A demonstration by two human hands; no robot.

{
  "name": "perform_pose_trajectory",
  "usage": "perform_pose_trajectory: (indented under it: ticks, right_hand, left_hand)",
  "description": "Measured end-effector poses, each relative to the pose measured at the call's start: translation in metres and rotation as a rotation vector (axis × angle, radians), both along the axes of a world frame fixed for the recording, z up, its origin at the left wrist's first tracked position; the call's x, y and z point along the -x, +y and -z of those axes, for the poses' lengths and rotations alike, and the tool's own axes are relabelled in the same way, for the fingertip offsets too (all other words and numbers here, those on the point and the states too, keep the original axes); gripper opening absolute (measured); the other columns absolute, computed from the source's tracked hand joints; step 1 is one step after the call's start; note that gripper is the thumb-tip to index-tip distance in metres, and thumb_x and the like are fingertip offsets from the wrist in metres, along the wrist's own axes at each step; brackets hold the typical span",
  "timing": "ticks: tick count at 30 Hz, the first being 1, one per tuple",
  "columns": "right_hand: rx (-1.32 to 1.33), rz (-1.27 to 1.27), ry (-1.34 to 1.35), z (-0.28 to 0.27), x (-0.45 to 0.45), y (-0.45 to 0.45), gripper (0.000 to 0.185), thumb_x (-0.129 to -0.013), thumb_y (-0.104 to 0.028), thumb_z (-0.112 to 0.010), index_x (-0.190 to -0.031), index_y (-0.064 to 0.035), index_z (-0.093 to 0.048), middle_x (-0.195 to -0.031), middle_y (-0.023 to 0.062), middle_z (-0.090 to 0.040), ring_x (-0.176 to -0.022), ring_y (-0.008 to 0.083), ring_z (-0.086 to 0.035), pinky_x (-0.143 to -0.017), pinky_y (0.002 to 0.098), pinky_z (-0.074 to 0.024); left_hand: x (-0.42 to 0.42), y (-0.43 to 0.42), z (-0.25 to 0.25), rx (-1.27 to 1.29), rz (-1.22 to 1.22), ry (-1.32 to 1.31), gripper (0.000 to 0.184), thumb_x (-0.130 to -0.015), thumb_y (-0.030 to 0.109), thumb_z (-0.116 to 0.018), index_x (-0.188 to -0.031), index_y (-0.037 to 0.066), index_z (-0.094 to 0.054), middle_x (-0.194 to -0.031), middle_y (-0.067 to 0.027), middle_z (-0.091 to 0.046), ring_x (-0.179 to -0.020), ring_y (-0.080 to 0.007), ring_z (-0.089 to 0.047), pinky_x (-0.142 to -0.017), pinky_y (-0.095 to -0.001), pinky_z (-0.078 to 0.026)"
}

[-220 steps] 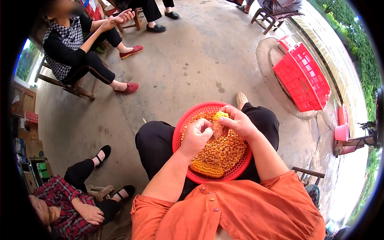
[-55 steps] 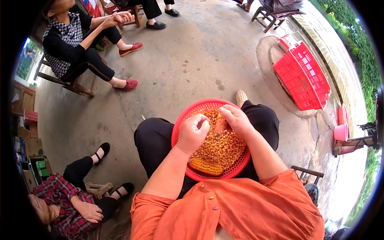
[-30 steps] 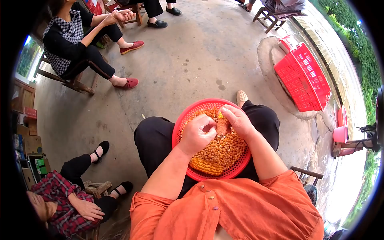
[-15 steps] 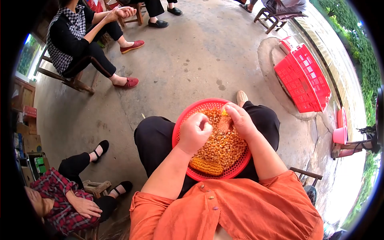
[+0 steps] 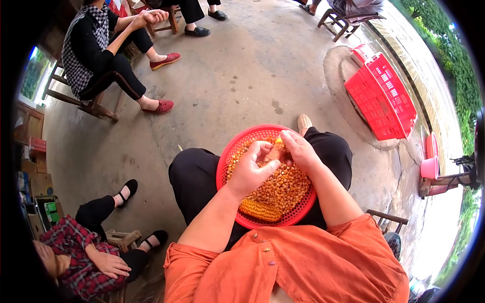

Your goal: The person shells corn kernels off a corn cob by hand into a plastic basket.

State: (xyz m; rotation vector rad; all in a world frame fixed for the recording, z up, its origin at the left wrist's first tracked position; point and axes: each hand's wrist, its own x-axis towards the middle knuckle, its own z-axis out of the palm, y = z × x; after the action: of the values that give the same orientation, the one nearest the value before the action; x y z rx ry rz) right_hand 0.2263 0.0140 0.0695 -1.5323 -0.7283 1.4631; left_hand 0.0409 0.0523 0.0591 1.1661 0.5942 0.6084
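Note:
A red perforated basket rests on my lap, holding many loose corn kernels. My right hand is closed round a mostly bare corn cob with some yellow kernels near its top. My left hand is at the cob's left side, thumb and curled fingers against it. A full corn cob with its kernels on lies at the near edge of the basket, below my left hand.
A person in a checked vest sits at upper left, another in a plaid shirt at lower left. A red crate stands on the concrete floor at right, with a pink basin beyond. More seated people are at the top.
My left hand has opened from a pinch beside the cob and moved onto the cob. The cob has tilted in my right hand. The person in the checked vest has turned and leaned slightly.

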Motion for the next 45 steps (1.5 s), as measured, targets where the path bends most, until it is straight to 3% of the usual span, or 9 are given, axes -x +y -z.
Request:
perform_pose_trajectory:
  ticks: [2,6,15,19,22,24,33,36,45]
  right_hand:
    - [-0.012,-0.071,-0.028,-0.001,0.000,-0.002,0.042,-0.104,-0.045,-0.042,-0.106,-0.0065,-0.060,-0.074,0.0011,-0.062,-0.050,0.0073,-0.049,-0.046,0.0200,-0.0391]
    - [-0.081,-0.116,0.011,-0.004,-0.001,-0.002,0.043,-0.105,-0.044,-0.040,-0.106,-0.0069,-0.060,-0.076,0.0009,-0.063,-0.056,0.0081,-0.052,-0.050,0.0207,-0.0410]
    - [-0.210,-0.267,-0.041,-0.012,0.007,-0.004,0.029,-0.106,-0.034,-0.045,-0.117,-0.0105,-0.056,-0.086,-0.0023,-0.058,-0.070,0.0053,-0.052,-0.061,0.0223,-0.0431]
    - [-0.170,-0.336,-0.065,-0.022,0.010,-0.004,0.028,-0.106,-0.031,-0.045,-0.121,-0.0093,-0.054,-0.097,0.0017,-0.061,-0.083,0.0083,-0.057,-0.071,0.0230,-0.0463]
    - [-0.161,-0.366,0.180,-0.021,0.013,-0.003,0.029,-0.106,-0.030,-0.046,-0.122,-0.0069,-0.053,-0.103,0.0046,-0.063,-0.097,0.0111,-0.060,-0.082,0.0255,-0.0481]
    - [-0.313,-0.412,0.059,-0.002,0.013,-0.002,0.031,-0.105,-0.029,-0.047,-0.123,-0.0046,-0.053,-0.105,0.0061,-0.064,-0.105,0.0146,-0.060,-0.090,0.0292,-0.0474]
    - [-0.380,-0.572,-0.321,-0.015,0.013,-0.004,0.030,-0.101,-0.026,-0.052,-0.121,-0.0047,-0.056,-0.112,0.0131,-0.063,-0.108,0.0217,-0.060,-0.094,0.0330,-0.0461]
    - [-0.425,-0.581,-0.383,-0.015,0.014,-0.004,0.031,-0.099,-0.026,-0.055,-0.122,-0.0047,-0.056,-0.115,0.0156,-0.063,-0.111,0.0273,-0.060,-0.096,0.0352,-0.0459]
    - [-0.517,-0.594,-0.524,-0.011,0.016,-0.003,0.035,-0.097,-0.027,-0.057,-0.124,-0.0049,-0.054,-0.121,0.0173,-0.060,-0.116,0.0319,-0.057,-0.099,0.0384,-0.0446]
  left_hand:
    - [-0.001,0.001,0.012,0.157,-0.052,-0.103,0.029,-0.093,0.005,-0.059,-0.120,0.002,-0.050,-0.104,-0.0078,-0.061,-0.091,-0.0148,-0.063,-0.082,-0.0279,-0.052]
    - [0.008,0.012,0.008,0.284,-0.017,-0.116,0.021,-0.097,0.012,-0.052,-0.115,0.000,-0.050,-0.103,-0.0079,-0.062,-0.084,-0.0141,-0.063,-0.075,-0.0288,-0.055]
    - [0.009,0.014,-0.004,0.513,-0.006,-0.050,0.025,-0.097,0.022,-0.051,-0.116,0.006,-0.050,-0.097,-0.0074,-0.064,-0.083,-0.0180,-0.065,-0.067,-0.0318,-0.055]
    - [0.010,0.015,0.001,0.468,0.023,-0.008,0.022,-0.097,0.022,-0.050,-0.113,0.007,-0.051,-0.096,-0.0066,-0.063,-0.078,-0.0167,-0.064,-0.062,-0.0304,-0.053]
    - [0.008,0.013,0.008,0.468,-0.016,-0.025,0.019,-0.096,0.020,-0.049,-0.110,0.008,-0.051,-0.092,-0.0055,-0.062,-0.072,-0.0146,-0.059,-0.059,-0.0287,-0.049]
    - [0.008,0.014,0.009,0.520,-0.028,-0.076,0.016,-0.092,0.015,-0.049,-0.107,0.008,-0.051,-0.087,-0.0041,-0.058,-0.067,-0.0132,-0.055,-0.057,-0.0291,-0.047]
    - [0.010,0.014,0.007,0.461,0.011,-0.019,0.013,-0.087,0.010,-0.048,-0.100,0.010,-0.050,-0.083,0.0004,-0.054,-0.068,-0.0069,-0.048,-0.058,-0.0254,-0.040]
    - [0.010,0.014,0.013,0.436,0.017,-0.030,0.014,-0.086,0.008,-0.048,-0.100,0.010,-0.050,-0.085,0.0003,-0.054,-0.068,-0.0064,-0.047,-0.058,-0.0242,-0.040]
    - [0.009,0.014,0.012,0.367,-0.026,0.016,0.021,-0.081,0.004,-0.047,-0.101,0.008,-0.051,-0.087,0.0001,-0.054,-0.071,-0.0067,-0.048,-0.059,-0.0233,-0.040]
